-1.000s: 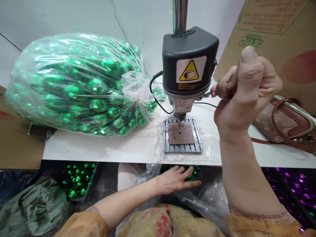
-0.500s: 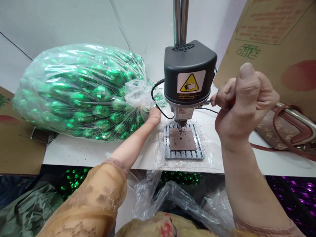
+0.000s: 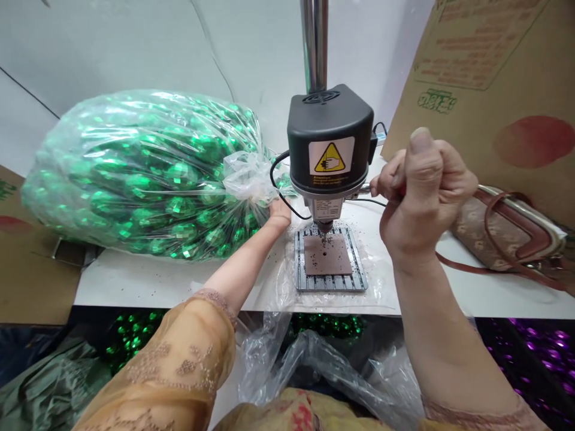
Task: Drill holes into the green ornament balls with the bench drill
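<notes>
My right hand is closed around the feed handle of a small black bench drill press, thumb pointing up. Below its head, the chuck and thin bit are over a brown square board with a dark hole in it. That board lies on the slotted metal base, dark shavings scattered about. My left hand reaches to the tied neck of a clear plastic bag full of shiny green faceted balls. Its fingers are mostly hidden behind the knot and the cable.
A brown patterned handbag with a strap rests at the right, before a large cardboard box. Another box stands at the left. Crumpled clear plastic hangs at the front edge of the white table.
The view has shifted slightly. The drill head and my right hand on the handle appear a little further left and lower. My left hand stays by the bag's neck.
</notes>
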Available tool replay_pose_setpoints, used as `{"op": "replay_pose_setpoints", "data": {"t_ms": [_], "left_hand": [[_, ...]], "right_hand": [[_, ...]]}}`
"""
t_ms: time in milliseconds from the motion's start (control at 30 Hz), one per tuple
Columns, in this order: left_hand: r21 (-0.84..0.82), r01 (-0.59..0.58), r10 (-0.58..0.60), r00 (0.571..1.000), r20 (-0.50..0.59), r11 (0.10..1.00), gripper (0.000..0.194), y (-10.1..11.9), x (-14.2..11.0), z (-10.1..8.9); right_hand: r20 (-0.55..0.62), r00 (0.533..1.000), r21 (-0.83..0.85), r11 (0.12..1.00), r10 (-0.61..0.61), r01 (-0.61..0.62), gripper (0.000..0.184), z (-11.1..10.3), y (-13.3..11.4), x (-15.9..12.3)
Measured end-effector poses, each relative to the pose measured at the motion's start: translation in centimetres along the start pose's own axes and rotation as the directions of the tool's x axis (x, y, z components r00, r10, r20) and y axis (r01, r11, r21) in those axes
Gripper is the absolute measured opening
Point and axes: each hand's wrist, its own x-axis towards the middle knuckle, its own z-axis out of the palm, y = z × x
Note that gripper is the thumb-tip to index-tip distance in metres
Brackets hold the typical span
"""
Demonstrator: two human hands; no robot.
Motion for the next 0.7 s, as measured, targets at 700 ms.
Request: {"op": "replay_pose_setpoints", "data": {"t_ms": [700], "left_hand": [[-0.964,0.021,-0.137,0.990,-0.017,0.266,0.046,-1.5,-15.1,0.9]], "right_hand": [[-0.022,1.000,-0.005,1.000,-0.010,0.010,0.047,0.0,0.0,-0.3]]}}
